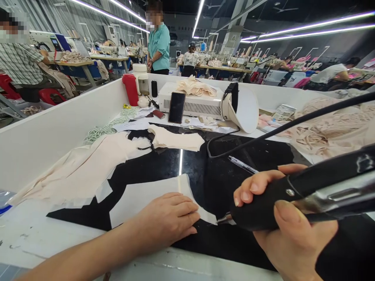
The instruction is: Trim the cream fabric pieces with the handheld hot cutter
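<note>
My left hand (172, 216) lies flat on a pale fabric piece (140, 197), fingers stretched out and pressing it against the glossy black work surface (213, 183). A lighter strip runs along the curved right edge of that fabric. Wrapped round a black corded hand tool (260, 210) with a metal lever is my right hand (295, 230). The tool's narrow metal tip (225, 219) meets the fabric's lower right corner, or comes very close to it. A clear pen (243, 164) rests on the black surface beyond my right fingers.
Cream fabric stacks lie at left (79, 168) and centre back (177, 138). Behind are a phone (177, 107), a white vented box (191, 107) and a white cone-shaped shade (246, 111). A black cable (281, 127) crosses on the right. People sit and stand beyond the white table wall (67, 121).
</note>
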A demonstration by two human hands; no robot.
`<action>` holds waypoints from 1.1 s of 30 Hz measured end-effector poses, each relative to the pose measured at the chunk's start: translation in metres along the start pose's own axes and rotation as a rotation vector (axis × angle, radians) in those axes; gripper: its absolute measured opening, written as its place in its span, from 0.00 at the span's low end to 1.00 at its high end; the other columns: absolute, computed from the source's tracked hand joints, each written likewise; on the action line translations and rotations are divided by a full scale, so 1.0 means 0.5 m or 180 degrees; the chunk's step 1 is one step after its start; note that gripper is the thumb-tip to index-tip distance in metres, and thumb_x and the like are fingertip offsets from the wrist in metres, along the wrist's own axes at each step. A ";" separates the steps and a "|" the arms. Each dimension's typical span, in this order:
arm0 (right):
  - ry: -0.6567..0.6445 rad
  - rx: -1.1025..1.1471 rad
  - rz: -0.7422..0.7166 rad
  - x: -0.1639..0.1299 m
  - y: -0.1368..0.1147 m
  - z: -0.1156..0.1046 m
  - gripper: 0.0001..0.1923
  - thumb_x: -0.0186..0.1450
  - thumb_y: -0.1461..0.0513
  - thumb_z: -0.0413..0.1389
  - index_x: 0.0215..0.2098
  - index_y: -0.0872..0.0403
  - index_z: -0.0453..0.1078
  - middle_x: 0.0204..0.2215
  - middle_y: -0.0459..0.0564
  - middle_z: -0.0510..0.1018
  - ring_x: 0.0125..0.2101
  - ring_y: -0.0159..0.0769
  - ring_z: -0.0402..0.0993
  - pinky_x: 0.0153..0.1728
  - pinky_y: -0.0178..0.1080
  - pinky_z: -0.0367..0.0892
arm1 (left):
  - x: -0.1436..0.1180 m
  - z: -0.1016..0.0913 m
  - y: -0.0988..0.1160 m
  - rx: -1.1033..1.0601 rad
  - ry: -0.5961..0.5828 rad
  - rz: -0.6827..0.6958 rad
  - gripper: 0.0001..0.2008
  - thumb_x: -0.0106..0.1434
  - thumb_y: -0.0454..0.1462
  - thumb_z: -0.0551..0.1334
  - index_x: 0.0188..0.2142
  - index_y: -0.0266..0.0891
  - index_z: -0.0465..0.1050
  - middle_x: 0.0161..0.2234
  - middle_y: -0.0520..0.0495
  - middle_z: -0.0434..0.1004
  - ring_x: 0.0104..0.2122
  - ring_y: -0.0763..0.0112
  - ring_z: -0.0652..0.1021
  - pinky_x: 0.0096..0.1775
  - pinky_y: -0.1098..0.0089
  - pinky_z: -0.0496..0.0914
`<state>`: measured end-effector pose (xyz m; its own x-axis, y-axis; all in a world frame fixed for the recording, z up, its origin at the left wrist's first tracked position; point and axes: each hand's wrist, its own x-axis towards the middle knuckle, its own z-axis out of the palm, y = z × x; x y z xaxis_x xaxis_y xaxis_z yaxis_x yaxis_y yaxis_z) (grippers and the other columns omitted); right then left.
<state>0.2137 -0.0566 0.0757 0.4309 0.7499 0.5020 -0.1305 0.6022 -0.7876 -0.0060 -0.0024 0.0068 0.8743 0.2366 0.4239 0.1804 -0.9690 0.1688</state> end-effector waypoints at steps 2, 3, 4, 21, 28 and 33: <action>0.0026 0.0016 0.0027 0.001 -0.002 0.000 0.21 0.62 0.57 0.78 0.49 0.46 0.78 0.28 0.41 0.81 0.24 0.35 0.77 0.23 0.37 0.80 | 0.000 0.001 -0.001 -0.0020 0.0004 0.0005 0.11 0.83 0.39 0.62 0.55 0.33 0.78 0.51 0.42 0.86 0.53 0.61 0.84 0.62 0.61 0.78; 0.0035 0.0024 0.0050 0.002 -0.003 0.001 0.21 0.61 0.57 0.78 0.48 0.46 0.78 0.28 0.41 0.81 0.24 0.35 0.77 0.23 0.37 0.80 | 0.000 0.002 -0.002 -0.0021 0.0011 0.0016 0.11 0.83 0.39 0.62 0.55 0.33 0.78 0.51 0.42 0.86 0.53 0.61 0.84 0.61 0.60 0.78; 0.0039 0.0031 0.0074 0.004 -0.004 0.001 0.20 0.61 0.56 0.78 0.48 0.47 0.79 0.28 0.42 0.81 0.24 0.35 0.77 0.22 0.37 0.80 | 0.000 0.003 -0.002 -0.0018 0.0011 0.0022 0.11 0.83 0.39 0.61 0.55 0.33 0.78 0.51 0.42 0.85 0.53 0.61 0.84 0.62 0.60 0.78; 0.0066 0.0173 -0.0023 0.030 0.043 0.048 0.23 0.59 0.56 0.79 0.48 0.46 0.77 0.28 0.39 0.81 0.24 0.34 0.77 0.24 0.37 0.80 | 0.005 0.017 -0.002 -0.0199 0.0047 0.0002 0.08 0.80 0.38 0.66 0.53 0.35 0.77 0.51 0.42 0.85 0.52 0.59 0.84 0.60 0.60 0.77; 0.0067 0.0121 -0.0048 0.027 0.042 0.052 0.23 0.59 0.56 0.80 0.47 0.46 0.77 0.28 0.39 0.82 0.23 0.34 0.77 0.24 0.36 0.80 | 0.008 0.017 -0.003 -0.0192 0.0071 0.0024 0.09 0.81 0.39 0.65 0.53 0.34 0.77 0.50 0.42 0.85 0.51 0.58 0.84 0.60 0.60 0.77; 0.0118 0.0065 0.0039 0.030 0.029 0.045 0.24 0.57 0.56 0.81 0.46 0.46 0.78 0.27 0.39 0.82 0.23 0.34 0.77 0.23 0.37 0.80 | 0.004 0.017 -0.001 -0.0184 0.0042 0.0009 0.08 0.80 0.38 0.66 0.53 0.35 0.77 0.51 0.42 0.85 0.52 0.59 0.84 0.60 0.60 0.76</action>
<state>0.1983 -0.0304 0.0795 0.4618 0.7468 0.4786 -0.1539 0.5988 -0.7859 -0.0008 -0.0019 0.0001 0.8686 0.2352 0.4361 0.1513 -0.9640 0.2185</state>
